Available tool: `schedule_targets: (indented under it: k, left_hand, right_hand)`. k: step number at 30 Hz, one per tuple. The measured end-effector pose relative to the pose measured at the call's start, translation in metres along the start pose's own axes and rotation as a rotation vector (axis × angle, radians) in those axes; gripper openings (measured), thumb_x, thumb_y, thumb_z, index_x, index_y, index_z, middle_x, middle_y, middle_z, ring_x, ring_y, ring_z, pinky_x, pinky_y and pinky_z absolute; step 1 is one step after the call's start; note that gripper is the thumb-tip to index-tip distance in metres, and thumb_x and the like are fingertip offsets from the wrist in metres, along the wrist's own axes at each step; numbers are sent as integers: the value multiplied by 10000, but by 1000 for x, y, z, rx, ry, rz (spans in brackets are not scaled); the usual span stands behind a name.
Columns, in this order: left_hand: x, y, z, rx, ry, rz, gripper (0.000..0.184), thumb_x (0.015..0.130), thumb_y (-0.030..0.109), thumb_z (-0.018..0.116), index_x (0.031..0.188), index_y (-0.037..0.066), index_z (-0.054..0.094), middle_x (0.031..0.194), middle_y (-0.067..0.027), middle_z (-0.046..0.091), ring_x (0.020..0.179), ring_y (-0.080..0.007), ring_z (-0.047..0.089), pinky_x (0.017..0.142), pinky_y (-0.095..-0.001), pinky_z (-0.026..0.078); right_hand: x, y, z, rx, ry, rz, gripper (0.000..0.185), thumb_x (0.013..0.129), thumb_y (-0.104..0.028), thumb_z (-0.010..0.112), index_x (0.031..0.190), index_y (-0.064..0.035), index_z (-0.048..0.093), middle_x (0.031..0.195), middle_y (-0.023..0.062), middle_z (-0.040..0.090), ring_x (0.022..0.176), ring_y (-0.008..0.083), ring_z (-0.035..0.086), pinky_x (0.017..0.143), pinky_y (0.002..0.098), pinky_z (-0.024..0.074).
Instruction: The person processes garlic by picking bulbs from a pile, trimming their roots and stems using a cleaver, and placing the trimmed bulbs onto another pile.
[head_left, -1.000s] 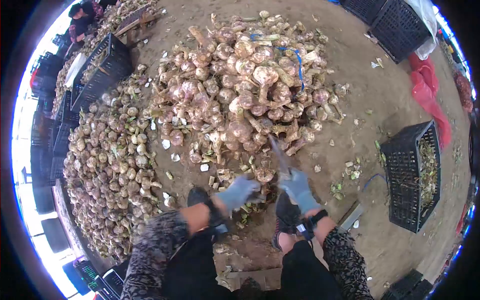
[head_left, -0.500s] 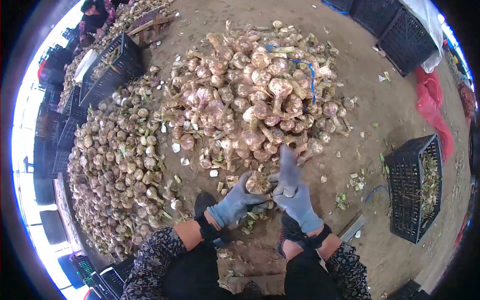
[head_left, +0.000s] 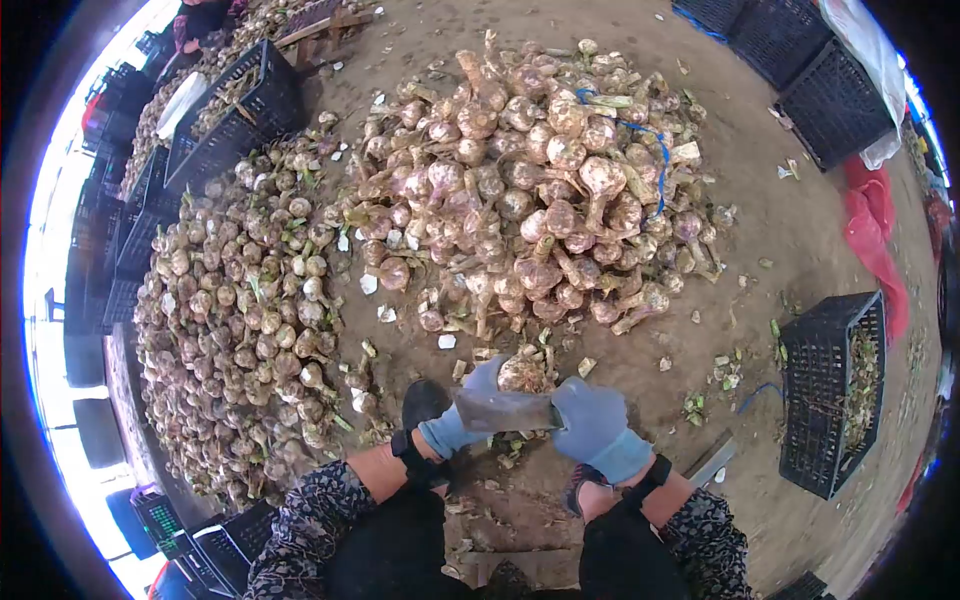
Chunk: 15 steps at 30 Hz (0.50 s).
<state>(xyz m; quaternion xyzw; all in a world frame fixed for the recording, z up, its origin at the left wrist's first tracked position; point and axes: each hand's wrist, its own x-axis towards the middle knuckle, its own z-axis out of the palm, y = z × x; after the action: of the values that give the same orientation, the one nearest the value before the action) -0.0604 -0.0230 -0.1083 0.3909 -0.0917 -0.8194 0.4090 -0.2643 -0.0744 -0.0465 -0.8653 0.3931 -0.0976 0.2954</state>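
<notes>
Left hand (head_left: pixel 454 430) holds one garlic bulb (head_left: pixel 520 374), right hand (head_left: pixel 598 425) one blade (head_left: pixel 508 411).

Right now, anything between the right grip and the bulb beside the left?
Only the blade in the right grip, crossing in front of the left grip just below the bulb in view; nothing else visible.
</notes>
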Motion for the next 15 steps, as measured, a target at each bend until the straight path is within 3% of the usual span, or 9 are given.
schedule_targets:
  k: [1, 5, 8, 9, 10, 11, 13, 14, 15]
  left_hand:
    - [-4, -6, -2, 439, 6, 203, 545, 914, 56, 534, 1376, 44, 245, 1094, -167, 606, 974, -212, 625, 861, -341, 535]
    - [1, -21, -13, 6, 76, 24, 588, 878, 107, 604, 1361, 21, 281, 1064, -163, 618, 946, -209, 631, 837, -329, 531]
    - [8, -29, -20, 641, 55, 125, 627, 810, 164, 687, 1321, 3, 361, 1069, -149, 623, 943, -222, 631, 836, -343, 514]
    - [-13, 6, 31, 60, 57, -41, 672, 764, 202, 728, 1307, 0, 388, 1070, -138, 628, 954, -226, 627, 845, -350, 504]
    - [-23, 16, 48, -232, 41, -123, 695, 741, 221, 749, 1299, -2, 401, 1070, -133, 630, 960, -228, 625, 849, -353, 499]
    - [-32, 26, 66, -521, 51, -210, 718, 717, 239, 769, 1292, -4, 414, 1070, -128, 632, 965, -230, 623, 853, -356, 494]
    - [-48, 29, 65, 1147, -244, 405, 644, 769, 359, 721, 1235, 3, 456, 1161, -115, 598, 1051, -216, 589, 929, -345, 453]
    - [-59, 43, 91, 1013, -200, 352, 761, 615, 315, 845, 1215, 26, 478, 1102, -97, 612, 1010, -177, 589, 907, -316, 451]
    - [-52, 40, 87, 961, -165, 318, 744, 628, 311, 840, 1215, 31, 479, 1084, -95, 617, 998, -167, 588, 900, -314, 455]
  right_hand:
    - [-1, 2, 2, 6, -45, 5, 330, 609, -205, 669, 922, -128, 599, 837, 92, 571, 696, 286, 621, 559, 425, 480]
    - [-2, 17, 12, -42, -60, -18, 351, 589, -212, 685, 919, -130, 601, 841, 88, 573, 701, 292, 618, 550, 415, 479]
    - [-7, 28, 20, -63, -44, -22, 363, 596, -235, 698, 934, -143, 602, 864, 85, 574, 725, 296, 620, 551, 412, 480]
    - [-9, 30, 20, -80, -16, -25, 330, 598, -249, 700, 896, -142, 605, 826, 82, 573, 701, 301, 617, 546, 417, 478]
    - [-11, 34, 21, -97, 12, -30, 299, 601, -263, 701, 858, -142, 608, 787, 79, 573, 678, 305, 613, 541, 421, 477]
    - [-14, 61, 38, -245, -42, 190, 263, 612, -271, 694, 819, -133, 609, 763, 87, 584, 662, 308, 614, 551, 424, 484]
    - [-36, 111, 25, -254, -42, 558, 233, 633, -284, 681, 770, -107, 614, 739, 113, 609, 649, 329, 616, 574, 430, 494]
    - [-44, 119, 3, -120, 8, 693, 237, 644, -288, 674, 759, -88, 619, 740, 131, 622, 652, 347, 617, 586, 433, 498]
    - [-52, 115, 1, -120, -1, 701, 237, 644, -288, 674, 759, -88, 619, 740, 131, 622, 652, 347, 617, 586, 433, 498]
